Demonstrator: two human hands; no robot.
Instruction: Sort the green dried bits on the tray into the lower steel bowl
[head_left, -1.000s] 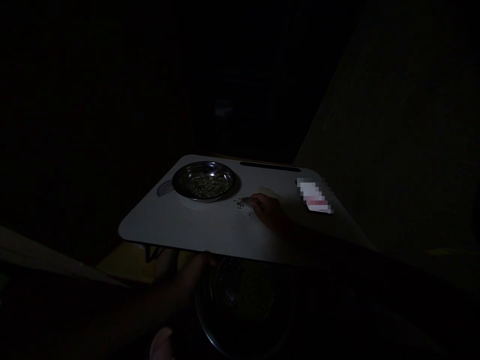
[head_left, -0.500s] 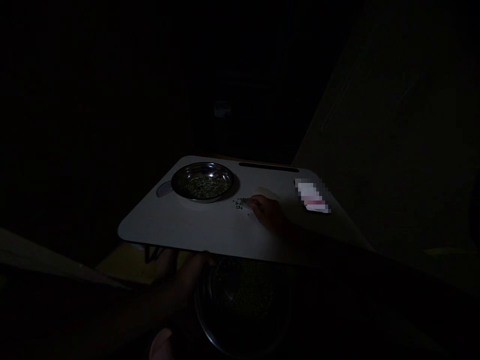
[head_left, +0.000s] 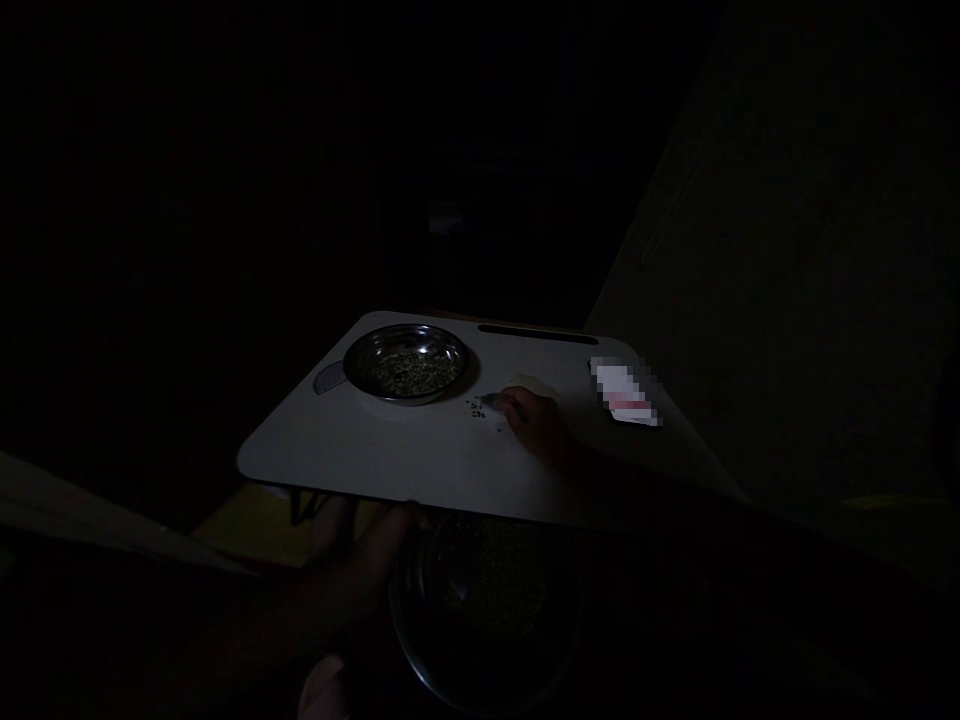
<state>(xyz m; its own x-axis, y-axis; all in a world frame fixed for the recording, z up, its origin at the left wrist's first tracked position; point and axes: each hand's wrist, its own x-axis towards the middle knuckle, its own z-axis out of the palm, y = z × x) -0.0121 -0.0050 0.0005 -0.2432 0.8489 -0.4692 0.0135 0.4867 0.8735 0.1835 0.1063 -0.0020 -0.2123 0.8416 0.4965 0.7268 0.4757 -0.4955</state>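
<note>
The scene is very dark. On the white table [head_left: 420, 455], my right hand [head_left: 534, 418] is closed round a small grey, spoon-like piece [head_left: 493, 401], its tip beside a little cluster of dark seeds [head_left: 476, 408]. Left of it stands a steel bowl [head_left: 406, 392] holding greenish seeds or pods [head_left: 416, 372]. Below the near table edge, my left hand [head_left: 386, 540] is closed at the upper left rim of a larger steel bowl [head_left: 420, 668], its fingers mostly lost in shadow. Small greenish grains [head_left: 502, 590] lie inside that bowl.
A blurred-out pale rectangular item [head_left: 626, 392] lies at the table's right side. A dark slot [head_left: 538, 334] runs along the far edge. A pale patch [head_left: 532, 383] shows just behind my right hand. Folding legs [head_left: 300, 508] stand under the table's left side.
My right hand and the grey piece have shifted very slightly. My left hand and both bowls stay in place.
</note>
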